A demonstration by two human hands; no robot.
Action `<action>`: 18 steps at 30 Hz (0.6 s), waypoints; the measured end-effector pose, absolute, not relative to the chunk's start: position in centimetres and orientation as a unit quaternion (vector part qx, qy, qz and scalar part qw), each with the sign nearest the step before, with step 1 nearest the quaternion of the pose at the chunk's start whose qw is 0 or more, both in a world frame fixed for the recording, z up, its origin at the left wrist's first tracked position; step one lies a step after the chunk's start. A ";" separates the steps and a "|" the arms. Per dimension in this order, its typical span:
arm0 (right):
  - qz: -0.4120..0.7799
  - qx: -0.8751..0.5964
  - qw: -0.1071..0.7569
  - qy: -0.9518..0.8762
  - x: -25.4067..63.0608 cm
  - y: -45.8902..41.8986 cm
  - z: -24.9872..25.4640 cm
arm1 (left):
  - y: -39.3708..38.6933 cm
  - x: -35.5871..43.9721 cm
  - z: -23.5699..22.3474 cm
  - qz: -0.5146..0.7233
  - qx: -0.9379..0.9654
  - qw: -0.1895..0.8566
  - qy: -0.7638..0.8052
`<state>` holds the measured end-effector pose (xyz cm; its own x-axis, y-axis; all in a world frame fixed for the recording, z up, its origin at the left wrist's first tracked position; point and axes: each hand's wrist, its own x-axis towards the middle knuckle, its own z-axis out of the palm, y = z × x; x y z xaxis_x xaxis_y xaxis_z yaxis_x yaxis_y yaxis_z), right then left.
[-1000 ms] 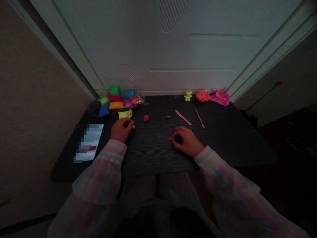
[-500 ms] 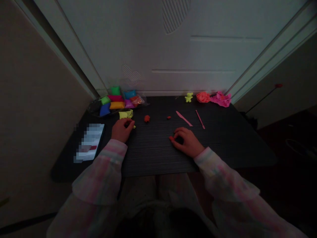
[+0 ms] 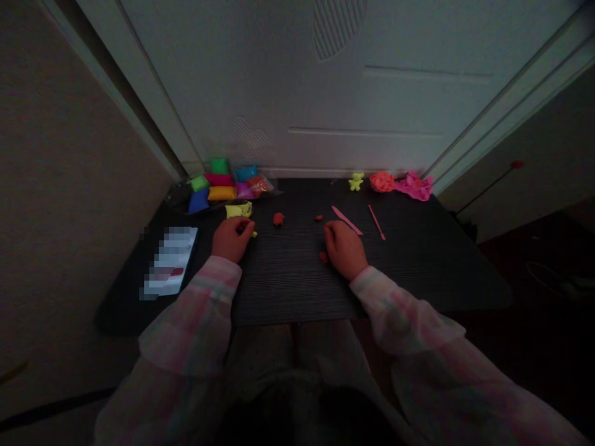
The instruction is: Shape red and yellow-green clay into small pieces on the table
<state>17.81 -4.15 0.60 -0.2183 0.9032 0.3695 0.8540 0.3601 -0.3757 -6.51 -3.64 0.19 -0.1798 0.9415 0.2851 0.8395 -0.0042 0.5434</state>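
Note:
My left hand (image 3: 231, 240) rests on the table with its fingers curled in a pinch; whatever may be in them is hidden. Just behind it lies an opened yellow clay packet (image 3: 238, 210), and a small yellow bit (image 3: 254, 234) shows at its fingertips. My right hand (image 3: 345, 249) is closed, fingers curled under and their tips out of sight. Beside it on the left sits a flat red clay piece (image 3: 323, 256). Beyond the hand lie a pink plastic knife (image 3: 346, 219) and a small red clay bit (image 3: 318, 218). A red clay lump (image 3: 277, 219) sits between the hands.
Several coloured clay packets (image 3: 222, 193) lie at the back left. A phone (image 3: 173, 260) is at the left. Further right are a thin pink tool (image 3: 376, 222), a yellow bear figure (image 3: 356, 181), an orange-pink clay flower (image 3: 382, 181) and crumpled pink material (image 3: 415, 186). A white door (image 3: 297, 80) stands behind.
My right hand has come off the flat red clay piece, which now lies on the table, and has moved slightly up toward the knife with fingers curled. My left hand stays in place.

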 end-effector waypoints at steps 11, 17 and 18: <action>0.003 -0.590 0.172 -0.789 16.1 -3.3 0.6 | -3.7 -6.2 -0.1 0.325 0.651 0.083 0.681; -0.057 -0.575 0.084 -0.811 15.5 -3.4 0.9 | -3.7 -6.2 -0.2 0.331 0.648 0.082 0.681; -0.060 -0.575 0.074 -0.812 15.4 -3.5 1.0 | -3.7 -6.2 -0.2 0.332 0.648 0.083 0.681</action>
